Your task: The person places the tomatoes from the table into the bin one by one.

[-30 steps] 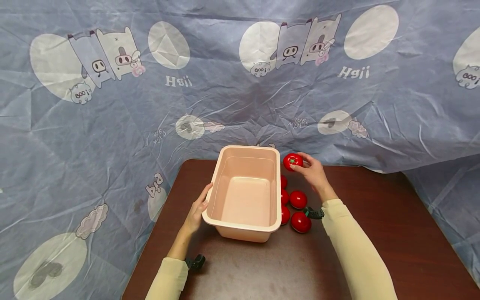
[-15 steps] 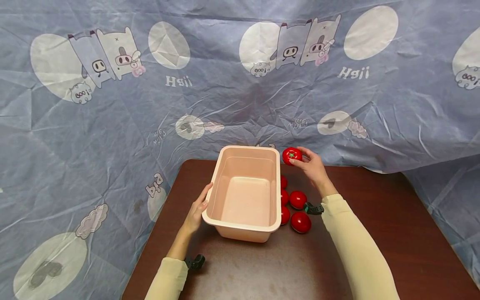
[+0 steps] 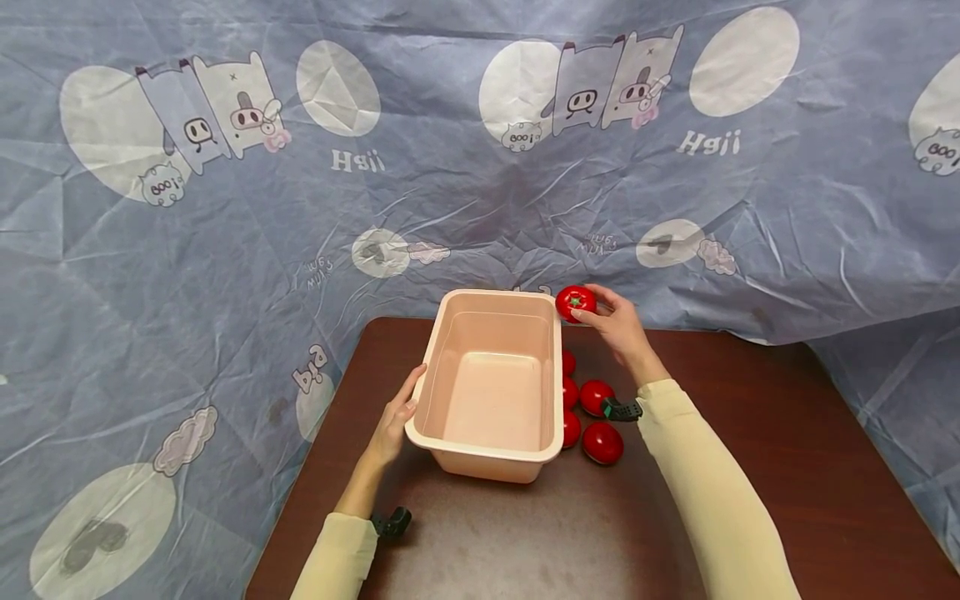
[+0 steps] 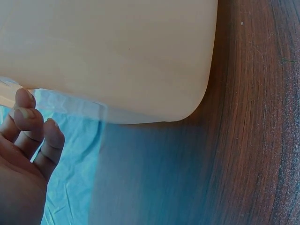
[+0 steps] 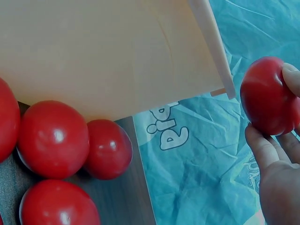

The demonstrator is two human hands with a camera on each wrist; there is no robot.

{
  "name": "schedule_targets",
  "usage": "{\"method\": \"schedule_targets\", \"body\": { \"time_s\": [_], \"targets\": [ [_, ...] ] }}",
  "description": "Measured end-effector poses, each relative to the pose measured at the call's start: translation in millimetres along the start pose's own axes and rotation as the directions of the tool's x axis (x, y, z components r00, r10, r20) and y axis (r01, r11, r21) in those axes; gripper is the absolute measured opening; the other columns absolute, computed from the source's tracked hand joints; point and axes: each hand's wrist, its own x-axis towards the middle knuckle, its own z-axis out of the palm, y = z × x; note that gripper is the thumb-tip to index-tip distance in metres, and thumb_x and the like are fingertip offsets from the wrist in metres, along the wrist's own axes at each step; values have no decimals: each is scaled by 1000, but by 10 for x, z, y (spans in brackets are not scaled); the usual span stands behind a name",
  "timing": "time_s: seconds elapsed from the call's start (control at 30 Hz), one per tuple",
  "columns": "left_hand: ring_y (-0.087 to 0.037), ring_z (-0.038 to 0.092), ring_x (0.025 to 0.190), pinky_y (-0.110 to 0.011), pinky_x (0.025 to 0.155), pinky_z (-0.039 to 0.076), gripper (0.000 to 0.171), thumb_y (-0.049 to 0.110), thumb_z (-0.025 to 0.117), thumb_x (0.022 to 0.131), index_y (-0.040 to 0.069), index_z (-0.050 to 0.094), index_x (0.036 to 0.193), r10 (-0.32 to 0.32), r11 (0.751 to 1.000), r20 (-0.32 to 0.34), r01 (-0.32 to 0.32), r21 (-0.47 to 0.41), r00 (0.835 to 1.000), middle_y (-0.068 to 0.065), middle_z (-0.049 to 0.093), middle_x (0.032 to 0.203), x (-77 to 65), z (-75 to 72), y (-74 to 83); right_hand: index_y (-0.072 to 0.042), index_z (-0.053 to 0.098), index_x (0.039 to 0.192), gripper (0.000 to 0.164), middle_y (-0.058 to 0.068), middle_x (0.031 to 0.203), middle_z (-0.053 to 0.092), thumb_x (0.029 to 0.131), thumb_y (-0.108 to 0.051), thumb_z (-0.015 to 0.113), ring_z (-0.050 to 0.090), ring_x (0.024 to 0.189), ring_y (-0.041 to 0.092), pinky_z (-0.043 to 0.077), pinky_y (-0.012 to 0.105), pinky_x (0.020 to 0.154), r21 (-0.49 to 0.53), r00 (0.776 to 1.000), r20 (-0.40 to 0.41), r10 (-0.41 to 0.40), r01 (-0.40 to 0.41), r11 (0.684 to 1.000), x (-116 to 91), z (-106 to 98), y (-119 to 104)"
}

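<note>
A tomato [image 3: 573,302] with a green star-shaped top is held by my right hand [image 3: 621,330], thumb on one side and fingers on the other. It is raised beside the far right corner of a pale pink plastic basin [image 3: 480,452]. The right wrist view shows the same tomato [image 5: 265,96] just off the basin's rim. On the basin's left side, my left hand [image 3: 392,425] holds the rim. Bent fingers [image 4: 51,140] show at the rim in the left wrist view. Nothing lies inside the basin.
Several more tomatoes [image 3: 602,443] sit on the table along the basin's right side, some partly hidden by it. The dark brown table [image 3: 780,467] ends at the back against a blue-grey printed cloth [image 3: 465,192].
My right hand has lifted the tomato slightly and brought it left, closer to the basin's far right corner. The left hand and the basin have stayed in place.
</note>
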Motion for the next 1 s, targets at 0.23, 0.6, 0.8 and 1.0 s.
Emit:
{"method": "schedule_targets", "body": {
  "time_s": [0.23,0.6,0.8,1.0],
  "targets": [
    [-33,42,132,-24,102,40,59,6,29,95,2,23,154,-12,999,2,12,-47,1000,-22,30,157,-16,-1,-77,0,41,145,68,18,142,45,85,-6,72,60,99,3,51,14,77,22,1000,16,-3,2,1000,1,87,-74],
    [-41,35,137,-19,107,33,58,4,30,95,-2,24,152,30,999,8,-29,-40,1000,-26,29,155,30,-15,-37,-3,43,144,65,11,135,50,86,-9,72,61,100,3,52,15,78,65,999,29,-27,25,998,133,174,-51],
    [-42,33,138,-17,107,31,58,4,29,95,-2,23,153,14,999,12,-13,-35,1000,-26,28,156,45,-23,6,-7,46,143,67,13,139,49,84,-15,75,61,108,7,51,15,80,23,999,20,-35,35,999,186,237,-84],
    [-39,34,137,-19,107,33,58,5,28,95,-1,22,153,-1,999,10,1,-51,1000,-25,27,157,9,-27,-27,-5,43,145,69,15,144,46,84,-13,74,60,109,8,49,15,81,8,999,46,-25,25,1000,196,339,-157]
  ]
}}
